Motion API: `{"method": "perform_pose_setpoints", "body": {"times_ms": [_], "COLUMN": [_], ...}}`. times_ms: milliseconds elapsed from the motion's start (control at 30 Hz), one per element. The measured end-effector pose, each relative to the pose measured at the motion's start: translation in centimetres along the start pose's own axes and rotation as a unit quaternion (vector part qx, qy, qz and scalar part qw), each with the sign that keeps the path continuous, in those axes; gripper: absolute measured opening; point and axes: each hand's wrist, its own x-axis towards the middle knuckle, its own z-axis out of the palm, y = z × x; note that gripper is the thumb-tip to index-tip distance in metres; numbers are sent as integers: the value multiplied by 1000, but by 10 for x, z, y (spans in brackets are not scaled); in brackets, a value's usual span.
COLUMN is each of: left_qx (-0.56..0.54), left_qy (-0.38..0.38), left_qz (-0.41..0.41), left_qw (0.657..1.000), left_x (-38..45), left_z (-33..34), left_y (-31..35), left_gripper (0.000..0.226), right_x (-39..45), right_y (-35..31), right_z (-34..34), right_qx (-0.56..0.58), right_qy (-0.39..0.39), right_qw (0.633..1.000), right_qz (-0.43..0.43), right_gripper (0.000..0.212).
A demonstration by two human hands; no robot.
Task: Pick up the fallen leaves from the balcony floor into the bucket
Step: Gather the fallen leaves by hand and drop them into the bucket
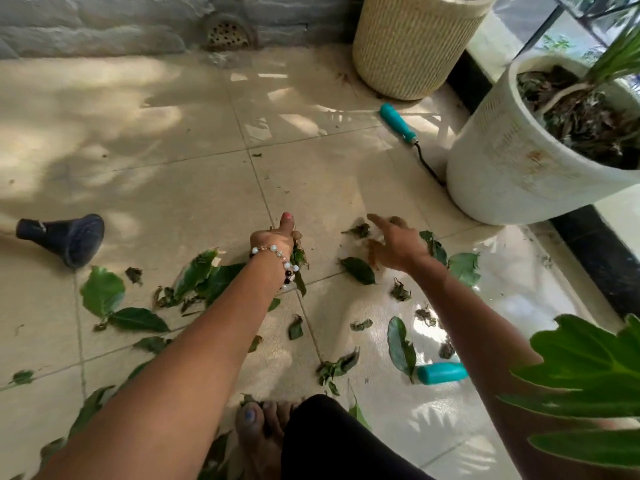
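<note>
Leaves (585,123) fill white pot (502,161); left hand (277,237) clutches more.

Glossy beige tiled floor (194,140), dappled with sunlight and leaf shadows. Grey stone wall (104,22) at the back, with a round perforated drain (228,36) at its foot. Black-framed glass (540,32) along the right.

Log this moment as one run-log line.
left hand: shut on leaves | right hand: open, over floor leaves | bucket: not seen | many leaves left on floor
</note>
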Motion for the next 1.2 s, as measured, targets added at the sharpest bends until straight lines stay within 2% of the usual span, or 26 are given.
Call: {"method": "perform_pose_setpoints", "body": {"times_ms": [167,300,367,433,500,567,667,733,833,900,967,1033,1100,1200], "left_qx": [-11,-14,-10,0,-3,-7,-18,-19,-16,2,1,9,15,15], "left_qy": [-19,-34,-30,-23,-28,-33,-31,-25,-21,-16,-22,-26,-35,-47], "left_qz": [-11,-7,-5,-3,-1,2,5,7,23,35,44,39,36,24], "left_qw": [1000,999,999,1000,1000,999,999,999,999,999,999,999,999,998], "left_x": [7,15,22,16,6,1,2,4,0,-2,-8,-14,-18,-23], "left_z": [-2,3,7,8,8,8,4,2,1,3,6,9,12,16], "left_y": [-2,-7,-12,-13,-13,-16,-21,-24,-27,-30,-32,-34,-37,-41], "left_gripper": [52,54,68,73,62,51,46,47,50,57,54,51,48,47], "right_x": [-5,-22,-31,-35,-35,-36,-36,-39,-52,-61,-68,-73,-78,-81], "right_y": [-5,-1,3,10,16,15,7,2,-1,5,10,20,26,25], "right_z": [16,18,22,31,39,42,37,35,41,45,46,47,50,54], "right_qx": [-57,-130,-168,-186,-148,-52,71,64,-73,-161,-171,-116,-130,-96], "right_qy": [-11,-26,-11,39,92,141,187,153,3,-65,-55,-19,26,67], "right_qw": [994,983,977,969,970,980,977,981,987,974,970,976,970,978], "right_qz": [-89,-124,-131,-157,-172,-134,-74,-104,-144,-147,-161,-181,-202,-174], "right_gripper": [56,68,71,60,38,24,25,30,51,71,71,48,38,32]}}
